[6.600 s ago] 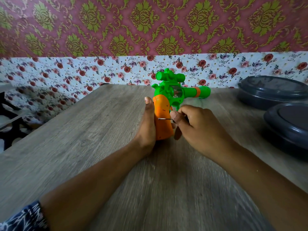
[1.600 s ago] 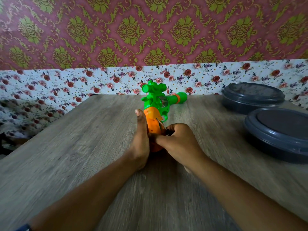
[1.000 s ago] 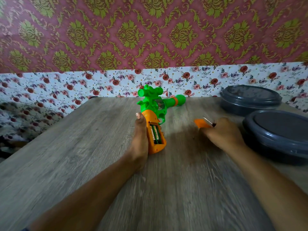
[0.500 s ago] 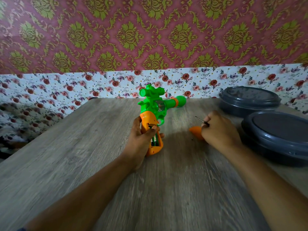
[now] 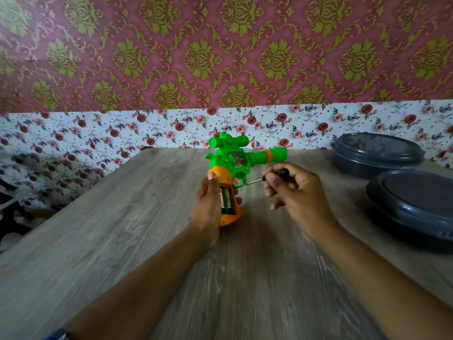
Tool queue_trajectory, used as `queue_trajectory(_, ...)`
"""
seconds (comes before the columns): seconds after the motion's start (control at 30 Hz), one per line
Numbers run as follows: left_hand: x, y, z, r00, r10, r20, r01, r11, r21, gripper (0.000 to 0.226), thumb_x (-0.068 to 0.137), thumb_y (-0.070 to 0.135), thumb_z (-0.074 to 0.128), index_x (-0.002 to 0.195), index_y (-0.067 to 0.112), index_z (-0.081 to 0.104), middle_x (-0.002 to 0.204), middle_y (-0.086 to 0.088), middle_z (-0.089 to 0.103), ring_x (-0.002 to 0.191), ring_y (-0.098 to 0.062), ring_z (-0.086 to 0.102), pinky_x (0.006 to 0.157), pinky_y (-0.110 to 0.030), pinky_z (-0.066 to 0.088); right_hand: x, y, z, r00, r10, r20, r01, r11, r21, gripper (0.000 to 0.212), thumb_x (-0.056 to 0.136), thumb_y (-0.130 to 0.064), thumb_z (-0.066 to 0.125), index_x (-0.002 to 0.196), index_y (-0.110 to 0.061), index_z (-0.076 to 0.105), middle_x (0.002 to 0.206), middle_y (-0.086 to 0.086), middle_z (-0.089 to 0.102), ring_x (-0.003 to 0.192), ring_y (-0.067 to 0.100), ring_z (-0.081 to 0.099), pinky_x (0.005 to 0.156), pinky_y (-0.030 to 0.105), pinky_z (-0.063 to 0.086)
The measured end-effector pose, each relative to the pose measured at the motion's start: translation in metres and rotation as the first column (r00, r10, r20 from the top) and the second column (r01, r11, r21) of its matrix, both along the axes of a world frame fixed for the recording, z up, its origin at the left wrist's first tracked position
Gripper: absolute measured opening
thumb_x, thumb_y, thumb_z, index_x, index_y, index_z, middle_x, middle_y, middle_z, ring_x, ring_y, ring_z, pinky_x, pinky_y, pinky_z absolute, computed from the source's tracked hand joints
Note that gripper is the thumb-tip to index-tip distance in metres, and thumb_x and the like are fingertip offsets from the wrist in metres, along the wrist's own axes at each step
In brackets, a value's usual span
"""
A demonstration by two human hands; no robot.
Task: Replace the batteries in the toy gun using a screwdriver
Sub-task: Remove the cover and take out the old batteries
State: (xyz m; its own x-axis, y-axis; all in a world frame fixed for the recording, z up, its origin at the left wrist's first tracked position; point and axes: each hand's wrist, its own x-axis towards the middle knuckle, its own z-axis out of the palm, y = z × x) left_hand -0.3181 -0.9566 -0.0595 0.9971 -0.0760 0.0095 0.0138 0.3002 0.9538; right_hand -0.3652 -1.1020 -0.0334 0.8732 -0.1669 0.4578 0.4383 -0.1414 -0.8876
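The green toy gun (image 5: 232,159) with an orange grip lies on the wooden table (image 5: 122,241), barrel pointing right. My left hand (image 5: 208,207) grips the orange handle, thumb along its left side. The battery compartment is uncovered and the batteries (image 5: 226,198) show inside. My right hand (image 5: 294,192) is just right of the gun and holds a small screwdriver (image 5: 267,176), its thin metal tip pointing left toward the trigger guard. The orange cover is hidden from view.
Two dark grey lidded containers stand at the right: one at the back (image 5: 377,153), one nearer (image 5: 414,207). A floral-papered wall runs behind the table. The table's left edge slants off toward a dark frame on the floor.
The cover came off the grip and my right hand set it down to the right. That hand has now come back toward the gun with the screwdriver; my left hand has re-gripped the handle.
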Motion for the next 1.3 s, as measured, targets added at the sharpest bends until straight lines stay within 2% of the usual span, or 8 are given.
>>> queue_trajectory(0.23,-0.003,0.0,0.004,1.0,-0.011,0.006,0.011,1.0,0.0,0.033,0.099,0.042,0.031,0.118,0.025,0.052,0.102,-0.013,0.064,0.063,-0.013,0.065,0.058,-0.028,0.053,0.022,0.039,0.013,0.999,0.023,0.027,-0.02,0.994,-0.108,0.028,0.092,-0.001,0.046,0.077,-0.023,0.054,0.077,-0.001,0.06,0.073,0.022,0.064,0.067,0.038,0.057)
queue_trajectory(0.4,0.0,-0.001,0.002,1.0,-0.008,0.002,0.008,0.999,-0.036,0.04,0.099,0.042,0.033,0.13,0.02,0.046,0.105,-0.014,0.066,0.065,-0.017,0.065,0.062,-0.031,0.052,0.027,0.039,-0.005,0.993,0.003,0.117,0.023,0.976,-0.215,0.029,0.093,-0.004,0.043,0.082,-0.03,0.049,0.088,0.002,0.061,0.083,0.021,0.066,0.075,0.043,0.056)
queue_trajectory(0.57,0.003,-0.001,0.0,1.0,-0.002,0.023,0.002,1.0,0.011,0.035,0.1,0.041,0.031,0.122,0.02,0.048,0.092,-0.01,0.063,0.063,-0.014,0.062,0.057,-0.026,0.051,0.026,0.03,-0.012,0.989,0.049,0.137,-0.026,0.986,-0.165,0.014,0.087,-0.02,0.043,0.083,-0.031,0.051,0.094,0.005,0.063,0.089,0.017,0.067,0.075,0.033,0.056)
queue_trajectory(0.73,0.001,-0.001,0.0,0.999,0.001,0.053,-0.005,0.998,0.069,0.028,0.1,0.04,0.029,0.112,0.028,0.051,0.107,-0.011,0.064,0.088,-0.023,0.066,0.079,-0.039,0.054,0.022,0.032,-0.015,0.985,0.025,0.174,0.042,0.928,-0.371,0.022,0.089,-0.007,0.048,0.086,-0.028,0.05,0.087,-0.015,0.06,0.089,-0.002,0.059,0.084,0.02,0.049)
queue_trajectory(0.83,0.001,-0.001,0.0,0.998,-0.004,0.058,-0.001,0.997,0.075,0.026,0.101,0.04,0.029,0.108,0.029,0.051,0.105,-0.012,0.064,0.089,-0.024,0.065,0.085,-0.043,0.052,0.023,0.031,-0.016,0.98,0.019,0.198,0.067,0.904,-0.422,0.02,0.089,-0.002,0.049,0.09,-0.02,0.057,0.088,-0.009,0.062,0.087,0.0,0.059,0.08,0.019,0.048)
queue_trajectory(1.07,-0.001,-0.003,0.001,0.994,-0.022,0.103,0.016,0.998,0.054,0.027,0.101,0.037,0.029,0.097,0.027,0.053,0.095,-0.007,0.064,0.078,-0.019,0.065,0.078,-0.038,0.053,0.021,0.03,-0.015,0.992,0.048,0.118,-0.001,0.93,-0.368,0.007,0.09,-0.018,0.055,0.086,-0.02,0.061,0.086,-0.001,0.066,0.084,0.014,0.063,0.078,0.041,0.053)
queue_trajectory(1.17,-0.003,-0.004,0.001,0.993,-0.022,0.112,0.016,0.998,0.055,0.027,0.101,0.036,0.029,0.108,0.026,0.053,0.097,-0.005,0.065,0.081,-0.018,0.065,0.077,-0.037,0.054,0.024,0.031,-0.016,0.995,-0.01,0.099,0.038,0.96,-0.278,0.008,0.087,-0.028,0.055,0.083,-0.024,0.06,0.085,-0.003,0.066,0.087,0.017,0.063,0.081,0.048,0.051)
queue_trajectory(1.3,-0.004,-0.005,0.001,0.994,-0.023,0.103,0.012,0.994,0.105,0.027,0.099,0.037,0.036,0.12,0.024,0.049,0.108,-0.009,0.065,0.096,-0.027,0.065,0.09,-0.048,0.051,0.025,0.03,-0.017,0.997,-0.015,0.08,0.036,0.962,-0.272,0.01,0.091,-0.025,0.052,0.082,-0.028,0.054,0.083,-0.008,0.062,0.086,0.016,0.063,0.08,0.042,0.054)
